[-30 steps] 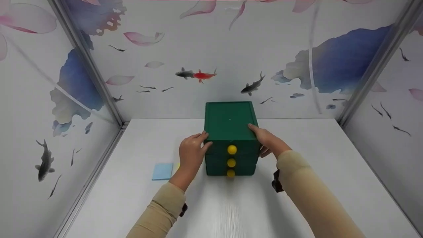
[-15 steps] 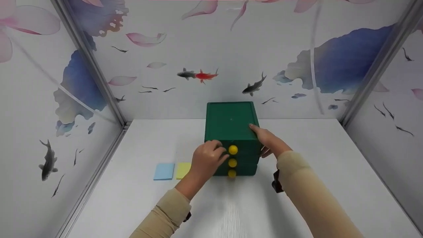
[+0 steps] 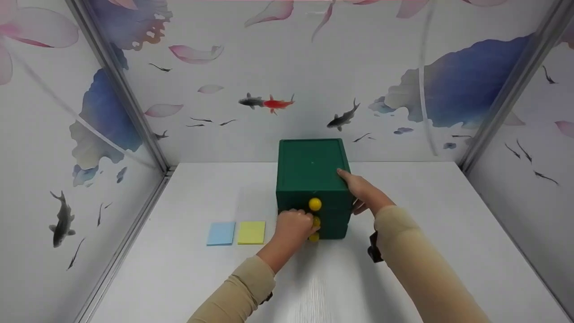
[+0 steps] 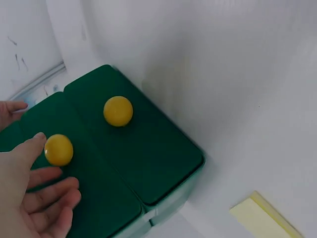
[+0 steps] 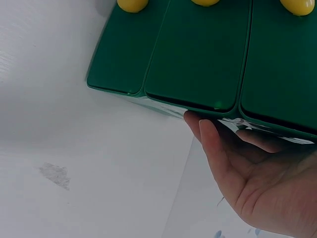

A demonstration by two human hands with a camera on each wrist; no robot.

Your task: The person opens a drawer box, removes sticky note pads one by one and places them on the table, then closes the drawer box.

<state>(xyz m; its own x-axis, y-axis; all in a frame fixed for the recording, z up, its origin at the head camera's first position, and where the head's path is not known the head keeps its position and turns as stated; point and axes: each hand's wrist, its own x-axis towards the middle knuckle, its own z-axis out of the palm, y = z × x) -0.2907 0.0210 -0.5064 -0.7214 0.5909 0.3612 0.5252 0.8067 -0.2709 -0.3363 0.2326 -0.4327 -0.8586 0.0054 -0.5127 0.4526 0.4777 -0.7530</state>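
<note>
Green, the cabinet (image 3: 311,166) stands on the table (image 3: 448,202), its drawers (image 5: 198,54) all closed, none yet pulled out. Your right hand (image 3: 364,189), unclenched, rests against its side; your left hand (image 3: 293,229) is at the middle knob (image 4: 59,150), grip unclear.

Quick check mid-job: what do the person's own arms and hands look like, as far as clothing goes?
The left sleeve and right sleeve are long, plain and beige. A small black object shows by the right cuff, another by the left. The left hand and right hand wear no gloves.
</note>
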